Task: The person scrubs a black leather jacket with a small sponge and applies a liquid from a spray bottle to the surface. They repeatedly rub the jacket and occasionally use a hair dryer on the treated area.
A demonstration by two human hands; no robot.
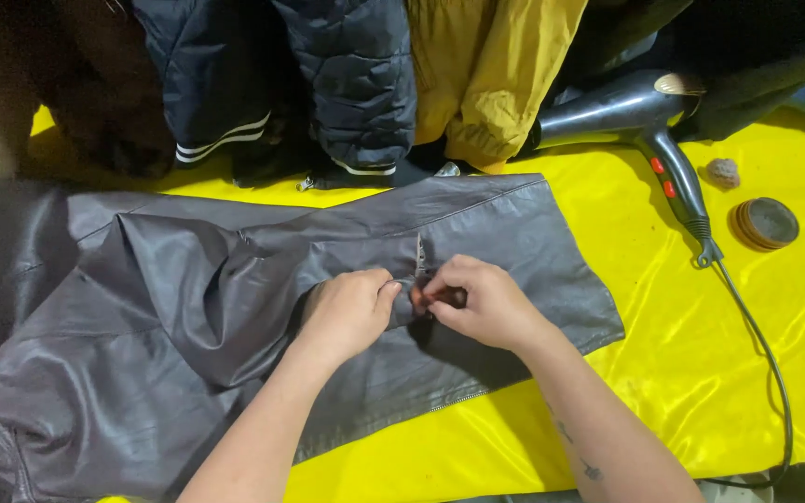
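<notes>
Both hands pinch the grey leather jacket (235, 317) at its short zip (419, 256) — left hand (347, 312) clenched on the leather to hold it taut, right hand (482, 300) grasping the spot just beside it. Right of the grip, well apart, a hair dryer (645, 121) lies on the yellow cloth (682, 354).

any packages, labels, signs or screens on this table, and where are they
round tin: the only package-like thing, on the yellow cloth right of the hair dryer; flat, tan-rimmed, grey top.
No labels, signs or screens show. Both hands pinch the grey leather jacket.
</notes>
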